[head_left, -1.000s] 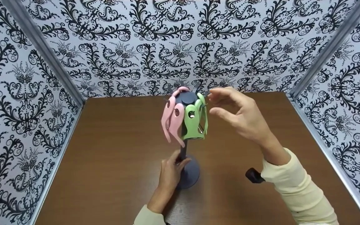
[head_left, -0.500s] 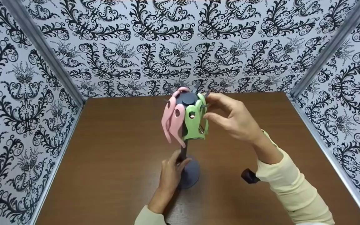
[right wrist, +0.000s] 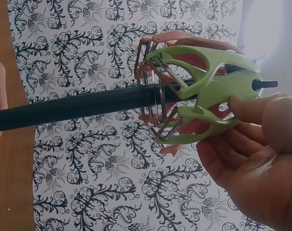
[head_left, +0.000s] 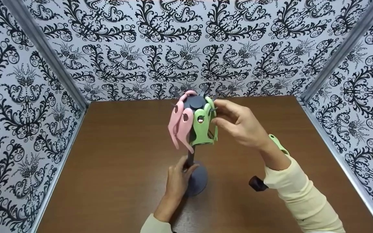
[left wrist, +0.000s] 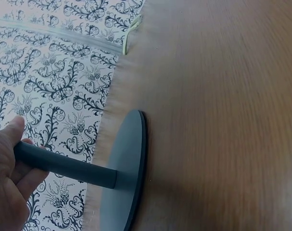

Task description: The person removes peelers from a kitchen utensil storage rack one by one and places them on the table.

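A dark grey stand (head_left: 197,181) with a round base and hooked top carries several pink peelers (head_left: 185,129) and green peelers (head_left: 201,129). My left hand (head_left: 176,178) grips its pole (left wrist: 64,163) low down, just above the base. At the right side of the top, my right hand (head_left: 241,124) pinches a hanging green peeler (right wrist: 227,89) near its handle end. In the right wrist view the thumb lies on that handle, fingers behind it, and a hook pokes through its hole. The peelers' metal blades point down the pole.
Another green peeler (head_left: 278,144) lies on the brown table (head_left: 118,168), partly hidden by my right forearm. Patterned walls (head_left: 186,48) with metal corner strips enclose the table at the back and both sides. A black wrist device (head_left: 257,183) juts from my right sleeve.
My right hand has moved left, from apart to the green peelers at the stand's right side. The green peeler on the table came into sight. My left hand keeps its grip.
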The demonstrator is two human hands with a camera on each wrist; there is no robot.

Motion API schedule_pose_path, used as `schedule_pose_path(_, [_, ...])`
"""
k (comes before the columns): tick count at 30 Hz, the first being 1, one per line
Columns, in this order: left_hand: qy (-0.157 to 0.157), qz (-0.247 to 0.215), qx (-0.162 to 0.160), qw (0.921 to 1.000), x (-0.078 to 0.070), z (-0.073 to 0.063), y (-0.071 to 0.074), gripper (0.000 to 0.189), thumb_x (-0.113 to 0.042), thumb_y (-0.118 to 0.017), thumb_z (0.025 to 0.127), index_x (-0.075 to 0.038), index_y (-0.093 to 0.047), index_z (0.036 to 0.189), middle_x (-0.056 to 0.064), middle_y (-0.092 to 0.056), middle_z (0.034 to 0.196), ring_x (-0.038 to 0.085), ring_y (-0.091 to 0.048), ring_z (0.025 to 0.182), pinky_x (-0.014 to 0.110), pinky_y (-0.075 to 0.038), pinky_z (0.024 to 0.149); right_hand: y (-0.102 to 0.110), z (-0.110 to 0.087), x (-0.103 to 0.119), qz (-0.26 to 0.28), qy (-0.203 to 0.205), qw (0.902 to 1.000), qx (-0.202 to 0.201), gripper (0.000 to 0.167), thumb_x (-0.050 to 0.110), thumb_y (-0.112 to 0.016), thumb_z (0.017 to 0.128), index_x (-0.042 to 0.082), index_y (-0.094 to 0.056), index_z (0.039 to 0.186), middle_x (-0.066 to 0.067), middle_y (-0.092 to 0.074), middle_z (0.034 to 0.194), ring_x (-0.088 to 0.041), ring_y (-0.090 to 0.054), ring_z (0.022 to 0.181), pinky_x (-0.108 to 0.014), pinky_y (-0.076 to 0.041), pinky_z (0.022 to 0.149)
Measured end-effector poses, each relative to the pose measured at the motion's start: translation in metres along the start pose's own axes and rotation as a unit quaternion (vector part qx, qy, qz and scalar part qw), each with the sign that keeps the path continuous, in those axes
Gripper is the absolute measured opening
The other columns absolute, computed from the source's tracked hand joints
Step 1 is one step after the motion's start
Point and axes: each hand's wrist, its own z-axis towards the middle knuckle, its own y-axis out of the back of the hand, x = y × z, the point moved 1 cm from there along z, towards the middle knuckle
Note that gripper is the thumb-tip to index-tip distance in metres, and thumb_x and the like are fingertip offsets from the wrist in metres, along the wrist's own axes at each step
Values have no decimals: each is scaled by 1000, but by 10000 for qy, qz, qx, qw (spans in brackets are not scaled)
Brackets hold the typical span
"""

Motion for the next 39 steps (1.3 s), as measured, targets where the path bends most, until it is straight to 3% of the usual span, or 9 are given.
schedule_pose_path(7, [104,-186,177,9996,3,2,3,22,-30,-78,91,-14,-69,104,-3,-74,87,10,-70,78,41,-61,68,1,-1,-2,30,-78,10000,1,45,-14,-65,94,-12,-55,138,-22,-67,126,-27,-68,112,-40,-55,96])
schedule_pose_path(15, [-220,-147,338,9991,3,4,7,23,-23,-79,93,-11,-67,109,0,-72,90,13,-69,80,41,-61,68,2,0,-4,78,-130,9999,74,47,-13,-66,94,-11,-55,139,-21,-67,126,-28,-68,111,-42,-55,96])
schedule_pose_path(19, [-296,-191,516,9980,2,5,10,21,-25,-77,95,-10,-65,105,-1,-69,90,11,-66,81,42,-60,69,2,-1,-4,60,-146,9999,55,47,-13,-66,94,-10,-55,139,-19,-69,123,-28,-69,109,-41,-56,95])
schedule_pose_path(26, [-79,-164,773,9968,1,8,12,23,-29,-71,98,-8,-66,106,-3,-69,95,12,-66,86,45,-60,74,0,-2,-9,87,-71,9999,-57,46,-13,-66,94,-11,-56,138,-21,-69,122,-26,-70,107,-38,-57,94])
schedule_pose_path(39, [-50,-327,825,9960,3,10,9,16,-24,-72,99,-10,-66,103,-2,-72,94,12,-70,87,33,-61,79,-1,-5,-16,240,9,9992,-335,46,-15,-67,92,-11,-57,137,-23,-70,119,-26,-70,107,-36,-57,92])
